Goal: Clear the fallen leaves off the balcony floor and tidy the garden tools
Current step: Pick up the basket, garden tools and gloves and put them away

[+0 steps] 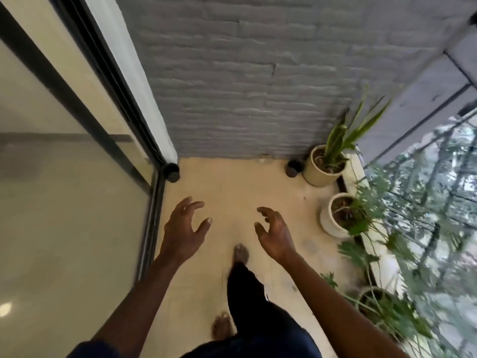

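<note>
Plant pots (320, 174) line the balcony floor (227, 182) along the right side.

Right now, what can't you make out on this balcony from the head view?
Head view:
Floor beneath the person: hidden by the legs, cut off at the bottom edge.
Nearest pot: mostly hidden by foliage, motion-blurred.
Pale specks at the wall foot: too small and blurred to call leaves.
Garden tools: none in view.

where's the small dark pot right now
Head view, far right of the floor: the small dark pot stands at the foot of the grey brick wall, just left of the farthest cream pot.
</note>
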Demonstrator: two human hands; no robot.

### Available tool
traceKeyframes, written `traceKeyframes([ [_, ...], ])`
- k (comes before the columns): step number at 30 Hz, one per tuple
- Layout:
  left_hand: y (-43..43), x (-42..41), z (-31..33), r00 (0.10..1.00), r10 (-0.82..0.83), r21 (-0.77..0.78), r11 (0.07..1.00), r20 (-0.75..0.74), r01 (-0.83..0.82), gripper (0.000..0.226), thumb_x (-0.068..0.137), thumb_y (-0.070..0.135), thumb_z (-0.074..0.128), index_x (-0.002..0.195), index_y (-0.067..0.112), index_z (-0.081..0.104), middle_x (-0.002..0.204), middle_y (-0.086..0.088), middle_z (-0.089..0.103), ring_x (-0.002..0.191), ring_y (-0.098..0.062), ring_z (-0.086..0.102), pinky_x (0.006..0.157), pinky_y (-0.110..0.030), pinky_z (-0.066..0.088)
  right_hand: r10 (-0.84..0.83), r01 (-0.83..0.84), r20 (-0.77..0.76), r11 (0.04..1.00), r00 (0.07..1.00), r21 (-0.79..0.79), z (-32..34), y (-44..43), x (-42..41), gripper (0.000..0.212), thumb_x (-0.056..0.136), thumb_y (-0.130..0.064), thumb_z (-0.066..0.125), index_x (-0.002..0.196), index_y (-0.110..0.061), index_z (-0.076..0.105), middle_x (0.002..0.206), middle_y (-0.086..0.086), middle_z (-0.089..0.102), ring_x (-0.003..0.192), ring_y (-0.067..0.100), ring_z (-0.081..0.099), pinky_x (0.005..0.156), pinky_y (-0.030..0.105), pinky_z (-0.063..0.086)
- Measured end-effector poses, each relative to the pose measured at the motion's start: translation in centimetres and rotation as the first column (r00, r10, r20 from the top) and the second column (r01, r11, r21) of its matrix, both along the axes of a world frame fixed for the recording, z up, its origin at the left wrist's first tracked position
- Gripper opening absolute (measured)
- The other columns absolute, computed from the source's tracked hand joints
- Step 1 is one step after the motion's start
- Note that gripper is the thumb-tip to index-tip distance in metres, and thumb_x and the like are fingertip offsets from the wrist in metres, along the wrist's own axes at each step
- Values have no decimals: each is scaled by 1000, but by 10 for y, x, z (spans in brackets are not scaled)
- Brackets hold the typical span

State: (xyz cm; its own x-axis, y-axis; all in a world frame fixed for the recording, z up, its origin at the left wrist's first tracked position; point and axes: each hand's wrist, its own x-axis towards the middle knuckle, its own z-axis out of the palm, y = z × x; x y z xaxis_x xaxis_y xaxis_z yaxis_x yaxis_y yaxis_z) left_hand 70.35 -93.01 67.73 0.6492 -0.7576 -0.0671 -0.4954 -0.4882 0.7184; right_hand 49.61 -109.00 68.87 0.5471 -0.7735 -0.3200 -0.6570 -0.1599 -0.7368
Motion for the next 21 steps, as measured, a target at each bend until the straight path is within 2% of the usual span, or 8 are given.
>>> traceKeyframes([
  [3, -27, 44, -9, 1000, 13, 36, 999, 2, -13, 58, 85, 61, 57, 132, 28, 62, 156, 0, 46, 146, -17, 41, 114, -40, 40, -2, 2, 17, 1000, 1000, 31, -17, -38, 49, 40, 99, -18, 62, 136, -29, 56, 137, 1, 55, 119, 16, 59, 92, 22, 44],
  [5, -45, 78, -17, 1000, 25, 43, 999, 5, -25, 43, 91, 39, 71, 132, 26, 64, 154, 0, 48, 144, -17, 44, 113, -33, 38, 13, -14, 30, 999, 999, 35, -29, -67, 85, 40, 99, -18, 62, 137, -28, 56, 136, 0, 55, 113, 13, 59, 91, 22, 44],
  [7, -60, 110, -24, 998, 36, 67, 997, 45, -39, 39, 93, 24, 73, 130, 26, 64, 151, 1, 51, 140, -17, 47, 113, -32, 39, -6, 4, 29, 999, 1000, 53, -38, -95, 119, 40, 99, -17, 63, 137, -26, 56, 135, 1, 55, 115, 15, 59, 90, 22, 43],
  [10, -79, 149, -22, 995, 77, 119, 989, 59, -84, 40, 92, 21, 73, 130, 28, 63, 145, 2, 54, 137, -18, 50, 112, -37, 44, -53, 48, 52, 993, 997, 106, -44, -127, 165, 39, 97, -14, 65, 135, -21, 59, 131, 4, 59, 117, 22, 63, 93, 31, 50],
  [12, -93, 175, -22, 991, 110, 127, 985, 71, -119, 42, 91, 19, 73, 131, 25, 63, 142, 2, 55, 134, -21, 53, 110, -37, 46, -18, 11, 53, 991, 998, 136, -50, -148, 199, 39, 97, -14, 65, 135, -20, 60, 131, 4, 60, 115, 23, 64, 96, 33, 52],
  [18, -103, 227, -46, 962, 272, 254, 933, -28, -256, 53, 91, 23, 74, 141, 22, 54, 142, 1, 55, 132, -25, 54, 108, -40, 47, 119, -108, -41, 970, 992, 219, -70, -179, 274, 38, 98, -17, 65, 135, -22, 58, 132, 2, 61, 112, 20, 64, 88, 26, 46],
  [21, -103, 262, -80, 936, 336, 354, 892, -106, -280, 64, 92, 26, 74, 150, 20, 46, 149, -1, 51, 137, -25, 51, 111, -39, 44, 172, -140, -96, 951, 980, 276, -91, -190, 314, 38, 97, -20, 67, 135, -24, 58, 135, 1, 61, 110, 18, 63, 86, 27, 49],
])
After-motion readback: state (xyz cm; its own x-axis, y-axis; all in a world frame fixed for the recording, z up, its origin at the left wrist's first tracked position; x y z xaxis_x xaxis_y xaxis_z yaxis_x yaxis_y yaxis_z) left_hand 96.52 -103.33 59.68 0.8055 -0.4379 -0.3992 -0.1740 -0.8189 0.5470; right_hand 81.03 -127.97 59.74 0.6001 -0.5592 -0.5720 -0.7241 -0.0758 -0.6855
